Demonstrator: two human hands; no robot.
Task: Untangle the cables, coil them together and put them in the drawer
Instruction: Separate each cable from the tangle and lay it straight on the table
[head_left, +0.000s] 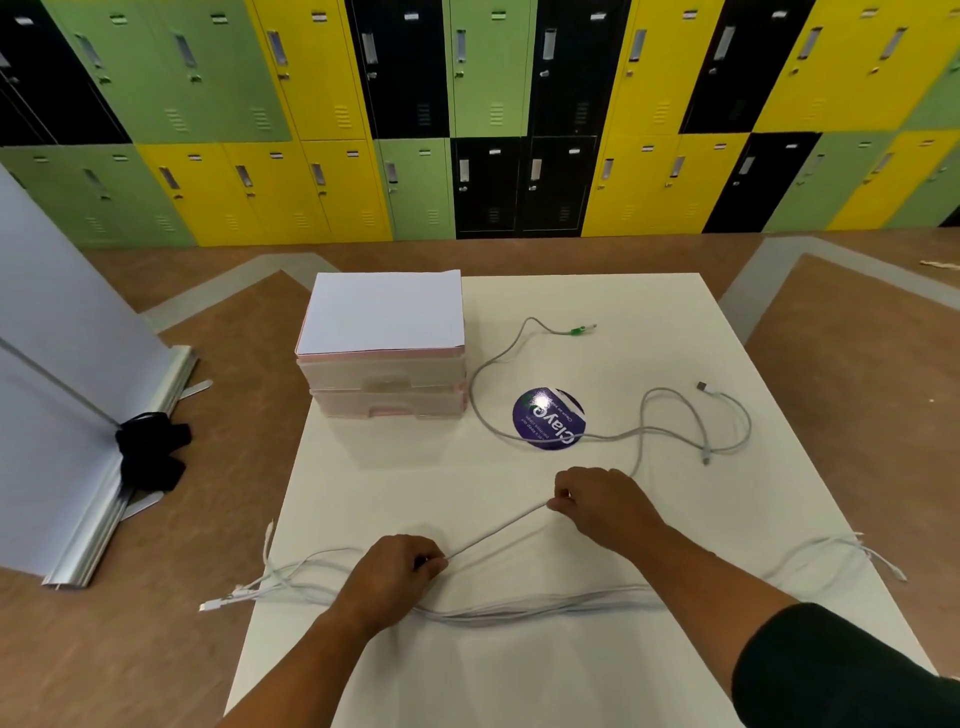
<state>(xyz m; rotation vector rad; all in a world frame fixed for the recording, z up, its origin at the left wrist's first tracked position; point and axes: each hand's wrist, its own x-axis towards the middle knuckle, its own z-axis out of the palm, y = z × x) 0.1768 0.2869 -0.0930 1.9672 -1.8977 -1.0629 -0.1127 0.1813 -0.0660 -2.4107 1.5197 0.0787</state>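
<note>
Head view, looking down at a white tabletop (519, 675).

My left hand (397, 566) is near the front edge, its fingers curled and pinching a white cable (498, 532). My right hand (597, 501) is further out and to the right. It pinches the same cable between thumb and fingertips. The cable runs in a straight, taut line between the two hands, lifted just off the surface.

Past my right hand it leads to a loose tangle of loops (727, 441) on the right side of the tabletop. A USB plug (701, 386) lies at the far end of the tangle.

A grey cable (483, 384) curves from that tangle across a round dark-blue sticker (540, 410) in the middle. It then bends up to a green connector (582, 329) toward the far edge.

A bundle of white cables (519, 605) lies along the near edge and passes under my left wrist. Its ends hang over the left and right sides of the tabletop.

A pale pink drawer unit (384, 395) stands at the far left corner with both of its drawers pushed in. A white sheet (384, 309) lies on top of it.

Beyond the tabletop is a brown floor (234, 364), then a wall of green, yellow and black lockers (467, 104). A white panel (52, 364) leans at the left.
</note>
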